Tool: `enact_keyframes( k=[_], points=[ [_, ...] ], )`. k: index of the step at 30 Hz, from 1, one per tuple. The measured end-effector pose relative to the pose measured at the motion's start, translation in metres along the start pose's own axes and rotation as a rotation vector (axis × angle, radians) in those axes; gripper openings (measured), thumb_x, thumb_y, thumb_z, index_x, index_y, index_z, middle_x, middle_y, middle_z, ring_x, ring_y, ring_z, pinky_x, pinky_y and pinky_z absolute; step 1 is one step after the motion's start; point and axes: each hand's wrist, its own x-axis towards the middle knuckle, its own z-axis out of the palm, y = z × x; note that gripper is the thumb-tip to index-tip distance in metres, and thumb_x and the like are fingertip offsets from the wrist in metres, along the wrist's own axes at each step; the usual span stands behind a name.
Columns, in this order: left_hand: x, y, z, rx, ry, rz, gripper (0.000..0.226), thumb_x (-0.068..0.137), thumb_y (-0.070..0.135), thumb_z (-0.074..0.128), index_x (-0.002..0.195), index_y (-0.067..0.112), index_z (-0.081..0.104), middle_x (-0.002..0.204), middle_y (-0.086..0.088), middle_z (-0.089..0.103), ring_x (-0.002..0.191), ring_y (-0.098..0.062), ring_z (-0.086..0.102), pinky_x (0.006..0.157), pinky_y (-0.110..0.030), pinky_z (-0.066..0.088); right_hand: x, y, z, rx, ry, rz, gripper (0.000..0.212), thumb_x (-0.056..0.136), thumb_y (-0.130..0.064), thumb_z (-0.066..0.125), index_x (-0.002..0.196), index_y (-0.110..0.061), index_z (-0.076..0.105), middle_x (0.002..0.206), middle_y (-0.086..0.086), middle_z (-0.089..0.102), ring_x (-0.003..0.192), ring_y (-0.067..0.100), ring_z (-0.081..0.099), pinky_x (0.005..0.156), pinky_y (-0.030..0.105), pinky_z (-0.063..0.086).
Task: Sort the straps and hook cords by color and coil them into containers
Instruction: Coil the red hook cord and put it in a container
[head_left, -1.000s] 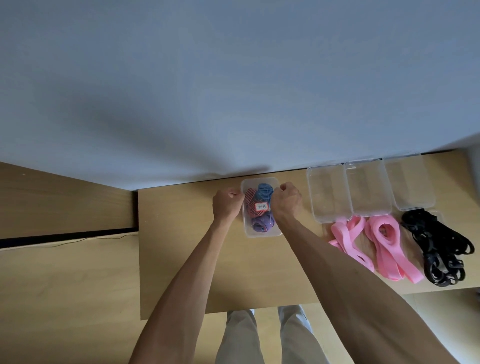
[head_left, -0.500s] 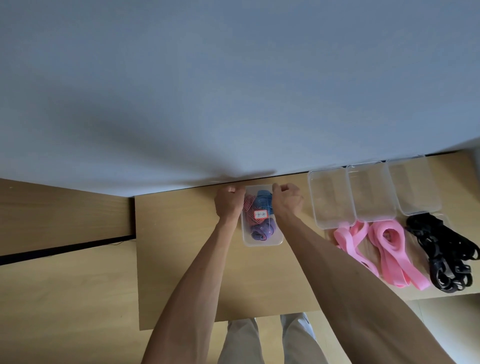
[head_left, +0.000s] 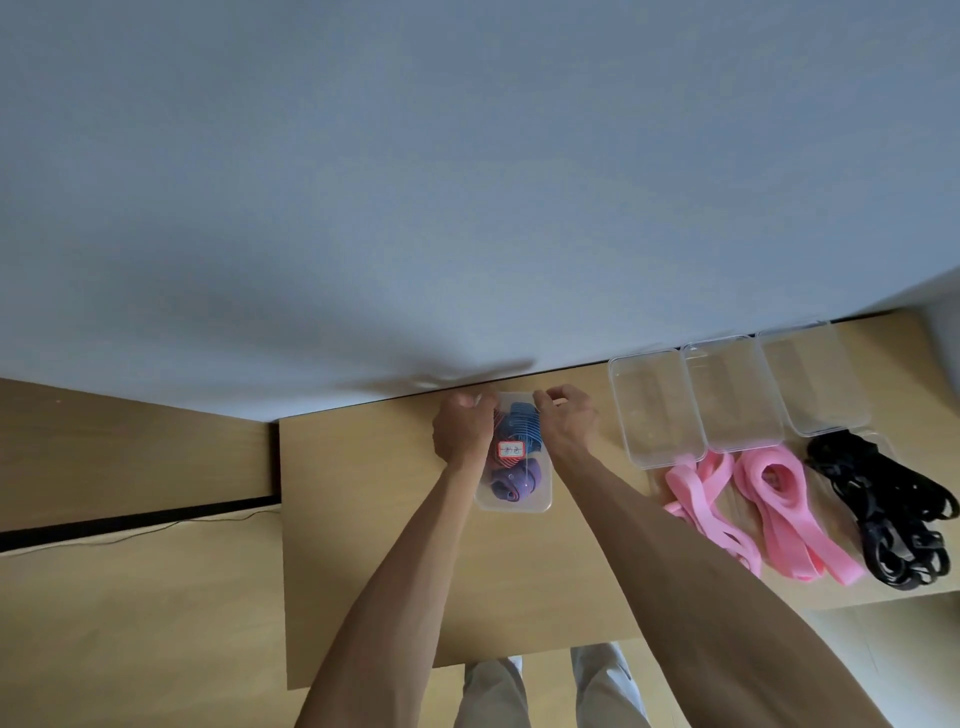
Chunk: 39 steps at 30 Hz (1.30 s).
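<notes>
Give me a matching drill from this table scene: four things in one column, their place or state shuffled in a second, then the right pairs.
Things
1. pink straps
2. black cords
3. filled container
4. three clear containers

Places or states
A. between the left hand and right hand
B. empty, in a row by the wall
C. loose on the table, farthest right
D. loose on the table, just in front of the empty row

Pairs: 1-D, 2-C, 3-A, 4-B

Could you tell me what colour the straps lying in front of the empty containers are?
Pink straps, seen in the head view.
</notes>
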Motion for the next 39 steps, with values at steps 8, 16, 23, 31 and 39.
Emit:
enact_keyframes(
  k=[8,16,23,31,39],
  points=[
    [-0.009,-0.005,0.009,0.097,0.009,0.047,0.031,0.081,0.039,0.067,0.101,0.015,0.062,0.107,-0.005,0.068,0.094,-0.031,0.063,0.070,-0.030,0.044,-0.001,0.014,0.003,-0.020,0.001,-0.001,0.013,0.088,-0.016,0.063,0.099,-0.012,0.068,0.095,0.008,0.069,0.093,0.028,0.065,0.084,0.040,0.054],
    [-0.059,-0.072,0.000,0.366,-0.070,0.647,0.047,0.086,0.019,0.071,0.129,0.008,0.060,0.146,-0.010,0.044,0.130,-0.026,0.043,0.105,-0.034,0.046,-0.039,0.040,-0.012,-0.172,-0.050,-0.150,0.041,0.079,-0.005,0.063,0.120,-0.008,0.064,0.097,0.012,0.068,0.093,0.030,0.063,0.078,0.034,0.048],
    [-0.034,-0.046,0.006,0.288,-0.067,0.634,0.044,0.081,0.017,0.078,0.119,0.002,0.060,0.139,-0.011,0.045,0.126,-0.027,0.047,0.102,-0.037,0.048,-0.028,0.025,0.003,-0.149,-0.019,-0.265,0.043,0.084,0.004,0.061,0.126,-0.001,0.065,0.123,0.015,0.060,0.109,0.030,0.060,0.088,0.035,0.049],
    [-0.053,-0.050,0.009,0.267,0.071,0.747,0.031,0.087,0.020,0.067,0.116,0.011,0.063,0.140,-0.008,0.049,0.120,-0.027,0.048,0.087,-0.036,0.051,-0.045,0.032,-0.027,-0.178,0.075,-0.385,0.042,0.081,0.014,0.052,0.118,0.002,0.068,0.117,0.017,0.067,0.099,0.034,0.065,0.083,0.043,0.052],
    [-0.143,-0.014,0.068,0.240,-0.228,0.754,0.024,0.092,0.007,0.054,0.110,0.010,0.069,0.108,-0.007,0.070,0.094,-0.026,0.066,0.084,-0.038,0.051,-0.050,0.078,-0.133,-0.256,0.243,-0.169,0.030,0.088,0.001,0.049,0.109,-0.007,0.070,0.093,0.015,0.073,0.085,0.035,0.066,0.066,0.035,0.050]
  ],
)
